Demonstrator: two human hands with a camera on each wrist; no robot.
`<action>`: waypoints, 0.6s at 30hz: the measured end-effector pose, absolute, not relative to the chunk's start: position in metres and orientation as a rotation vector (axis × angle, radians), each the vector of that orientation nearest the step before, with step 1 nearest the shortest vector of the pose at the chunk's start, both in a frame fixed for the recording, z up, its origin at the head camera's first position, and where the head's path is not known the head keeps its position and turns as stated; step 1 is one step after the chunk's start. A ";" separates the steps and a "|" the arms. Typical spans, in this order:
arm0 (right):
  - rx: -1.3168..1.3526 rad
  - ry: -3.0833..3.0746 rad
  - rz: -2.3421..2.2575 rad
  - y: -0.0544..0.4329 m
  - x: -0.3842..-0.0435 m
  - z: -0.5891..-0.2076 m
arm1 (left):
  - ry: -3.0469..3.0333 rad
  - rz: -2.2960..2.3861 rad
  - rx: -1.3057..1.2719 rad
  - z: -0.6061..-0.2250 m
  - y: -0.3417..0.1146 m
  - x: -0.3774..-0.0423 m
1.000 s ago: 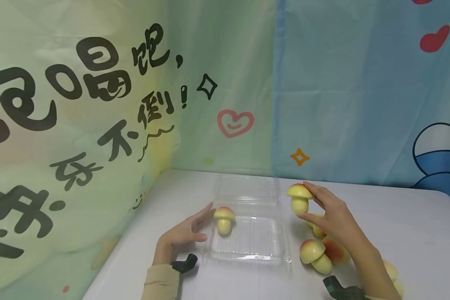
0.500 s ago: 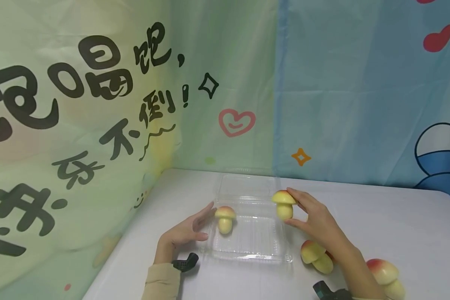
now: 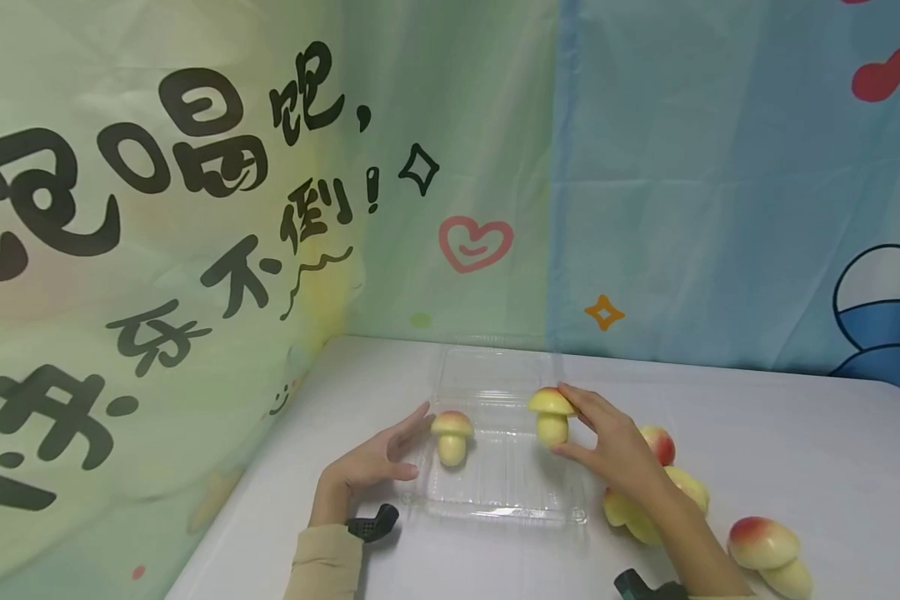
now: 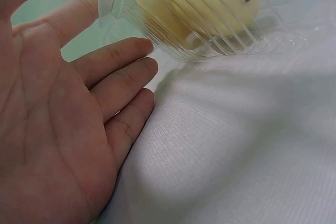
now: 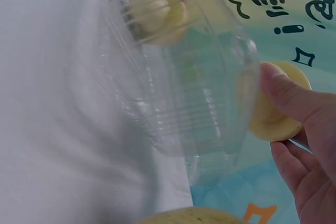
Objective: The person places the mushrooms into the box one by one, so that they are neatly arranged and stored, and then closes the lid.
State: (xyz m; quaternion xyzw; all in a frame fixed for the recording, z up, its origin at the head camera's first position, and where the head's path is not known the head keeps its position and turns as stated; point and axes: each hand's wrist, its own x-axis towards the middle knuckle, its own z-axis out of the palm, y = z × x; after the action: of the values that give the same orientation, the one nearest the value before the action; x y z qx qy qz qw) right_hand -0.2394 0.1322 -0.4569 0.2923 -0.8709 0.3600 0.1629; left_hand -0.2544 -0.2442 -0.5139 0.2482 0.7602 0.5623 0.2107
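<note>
A clear plastic clamshell container (image 3: 502, 492) lies on the table with its lid folded back. One toy mushroom (image 3: 452, 448), with a red-tinged yellow cap, is in the left part of its base. My left hand (image 3: 371, 462) is beside the left wall; its fingers are extended, as the left wrist view shows with the palm (image 4: 58, 108). Between thumb and fingers my right hand (image 3: 607, 437) pinches another mushroom (image 3: 552, 427), upright over the container's right side. In the right wrist view this mushroom (image 5: 283, 116) is at the container's rim.
Several more mushrooms lie on the table right of the container, some partly behind the right forearm. One mushroom (image 3: 765, 546) lies apart at the front right. Printed fabric curtains (image 3: 720, 167) stand behind and to the left of the white table (image 3: 817, 442).
My right hand has carried its mushroom left, from beyond the container's right side to over its right part. The left hand stays by the left wall.
</note>
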 end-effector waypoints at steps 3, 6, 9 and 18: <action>0.845 -2.461 1.059 0.129 -0.240 -0.461 | 2.105 1.568 0.697 -0.514 -0.245 -0.254; 0.857 -2.435 1.086 0.126 -0.242 -0.464 | 2.102 1.577 0.698 -0.513 -0.245 -0.254; 0.858 -2.425 1.124 0.123 -0.244 -0.467 | 2.114 1.577 0.689 -0.513 -0.245 -0.254; 0.767 -2.492 1.167 0.112 -0.241 -0.468 | 2.126 1.557 0.707 -0.517 -0.246 -0.256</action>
State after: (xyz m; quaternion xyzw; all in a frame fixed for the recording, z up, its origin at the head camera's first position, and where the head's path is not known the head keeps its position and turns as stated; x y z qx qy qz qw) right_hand -0.2412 0.1116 -0.4685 0.2657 -0.8635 0.4045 0.1423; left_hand -0.2562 -0.2459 -0.5168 0.2537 0.7627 0.5585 0.2050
